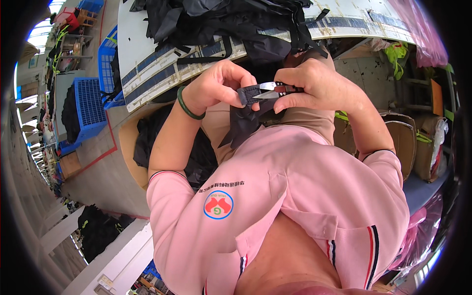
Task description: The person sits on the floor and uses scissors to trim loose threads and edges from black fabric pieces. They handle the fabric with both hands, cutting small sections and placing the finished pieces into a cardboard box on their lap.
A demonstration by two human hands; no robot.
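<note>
My left hand [219,83] pinches the end of a black fabric strap piece [246,115] that hangs down over my lap. A green band sits on that wrist. My right hand [314,83] grips small thread snips [270,90] with silver blades. The blade tips rest against the edge of the black fabric, right between the two hands. Both hands are held close together above my lap, in front of my pink polo shirt.
A white worktable [147,64] ahead carries a heap of black fabric and straps [231,24]. Blue plastic crates [91,105] stand to the left, with more black fabric in a bin [147,142] beside my left arm. Cardboard boxes [408,142] stand at the right.
</note>
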